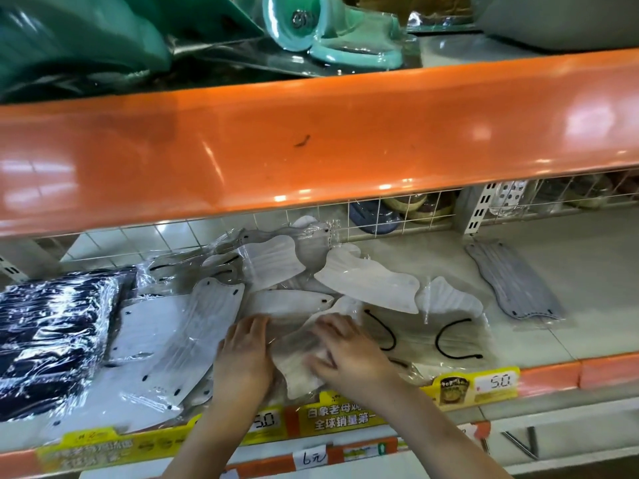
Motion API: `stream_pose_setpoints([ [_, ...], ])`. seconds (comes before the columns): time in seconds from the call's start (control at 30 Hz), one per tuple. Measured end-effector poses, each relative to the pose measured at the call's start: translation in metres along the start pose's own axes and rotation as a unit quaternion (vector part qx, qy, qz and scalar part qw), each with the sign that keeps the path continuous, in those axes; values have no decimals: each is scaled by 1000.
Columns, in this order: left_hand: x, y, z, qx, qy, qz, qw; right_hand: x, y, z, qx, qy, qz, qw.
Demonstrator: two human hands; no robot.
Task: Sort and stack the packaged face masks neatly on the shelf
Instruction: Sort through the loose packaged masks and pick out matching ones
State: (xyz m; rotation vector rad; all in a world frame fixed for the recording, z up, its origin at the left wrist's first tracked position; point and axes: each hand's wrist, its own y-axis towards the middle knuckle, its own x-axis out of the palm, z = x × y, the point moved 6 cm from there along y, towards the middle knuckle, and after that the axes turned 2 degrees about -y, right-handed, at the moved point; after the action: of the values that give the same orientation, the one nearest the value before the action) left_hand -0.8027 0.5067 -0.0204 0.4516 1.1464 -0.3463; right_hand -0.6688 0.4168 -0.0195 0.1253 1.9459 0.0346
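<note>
On the shelf (570, 271), far left, sits a stack of dark wrapped masks (52, 340). Beside it lies a pile of white packaged masks (166, 340). At the front middle, the left hand (245, 354) presses flat on the near edge of a clear-wrapped white mask (297, 361), while the right hand (345, 350) grips that same packet from above. More white masks (366, 281) lie scattered behind. A grey mask (511, 285) rests apart at the right.
</note>
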Motion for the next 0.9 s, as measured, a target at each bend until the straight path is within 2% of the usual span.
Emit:
stream_pose_setpoints([
  [0.07, 2, -3, -3, -13, -15, -22, 1000, 11, 0, -13, -14, -20, -46, 999],
  [0.13, 1, -6, -4, -6, -36, -22, 999, 20, 3, -21, -29, -60, -38, 997],
  [0.23, -8, -3, -3, 16, -62, -35, 997, 27, 12, -16, -3, -90, -52, 995],
  [0.33, -14, 0, -4, 40, -43, -97, 994, 16, 20, -8, 22, -63, -21, 998],
  [0.43, -16, 3, -6, 56, -34, -120, 991, 9, 27, -1, 44, -71, -9, 996],
  [0.53, -4, -3, -4, 65, 30, -186, 980, 1, 31, 10, 92, -38, 7, 995],
  [0.67, 4, -7, -1, 70, 72, -188, 977, -3, 31, 22, 140, -3, 16, 990],
  [0.77, 11, -7, 3, 54, 93, -217, 970, -3, 30, 31, 170, -6, 11, 985],
  [0.9, 21, -8, 15, 45, 128, -240, 961, -4, 30, 38, 177, 59, 24, 982],
])
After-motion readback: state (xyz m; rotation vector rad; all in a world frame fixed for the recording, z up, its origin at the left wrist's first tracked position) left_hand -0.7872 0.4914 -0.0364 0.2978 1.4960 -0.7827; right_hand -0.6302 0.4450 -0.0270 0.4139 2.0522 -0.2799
